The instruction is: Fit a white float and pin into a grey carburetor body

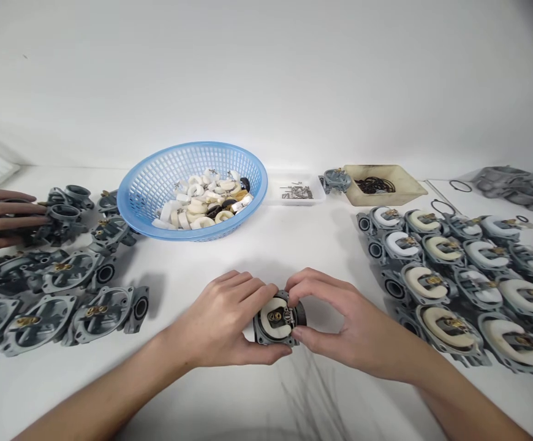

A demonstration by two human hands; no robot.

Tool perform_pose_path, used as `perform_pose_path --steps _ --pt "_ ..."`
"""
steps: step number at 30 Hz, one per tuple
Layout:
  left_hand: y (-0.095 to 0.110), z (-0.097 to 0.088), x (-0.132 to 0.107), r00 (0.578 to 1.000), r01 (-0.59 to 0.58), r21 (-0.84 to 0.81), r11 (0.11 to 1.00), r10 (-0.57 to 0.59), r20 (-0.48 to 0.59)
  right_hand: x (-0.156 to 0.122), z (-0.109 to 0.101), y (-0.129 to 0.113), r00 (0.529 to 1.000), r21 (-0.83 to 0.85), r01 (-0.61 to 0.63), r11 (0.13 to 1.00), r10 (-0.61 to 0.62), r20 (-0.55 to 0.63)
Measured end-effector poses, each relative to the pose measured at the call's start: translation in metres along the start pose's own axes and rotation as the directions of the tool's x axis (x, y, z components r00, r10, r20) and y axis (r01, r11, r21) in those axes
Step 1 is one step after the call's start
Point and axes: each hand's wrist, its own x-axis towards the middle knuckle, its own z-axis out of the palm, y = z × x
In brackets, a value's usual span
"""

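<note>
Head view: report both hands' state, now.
Left hand: closed, holding a carburetor body.
Right hand: closed, holding the same carburetor body.

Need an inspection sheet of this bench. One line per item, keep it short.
surface: white table, parts laid out in groups
job's things: die-cast carburetor body with white float and brass fitting
clutter: blue plastic basket of white and dark floats; white tray of screws; beige tray of black O-rings; rows of bodies with floats at right; rows of bodies without floats at left
hands: left hand and right hand both hold the body
cables: nothing seen
surroundings: white wall; co-worker's hand on parts at the left edge
</note>
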Motion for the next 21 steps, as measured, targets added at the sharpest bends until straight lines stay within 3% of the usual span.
perform_pose_path --steps 21 --pt "0.0014 -0.0007 -0.0002 1.000 -0.020 0.032 0.999 0.021 -0.020 0.0001 0.0007 -0.0003 1.000 0.013 0.023 1.000 -0.023 -0.009"
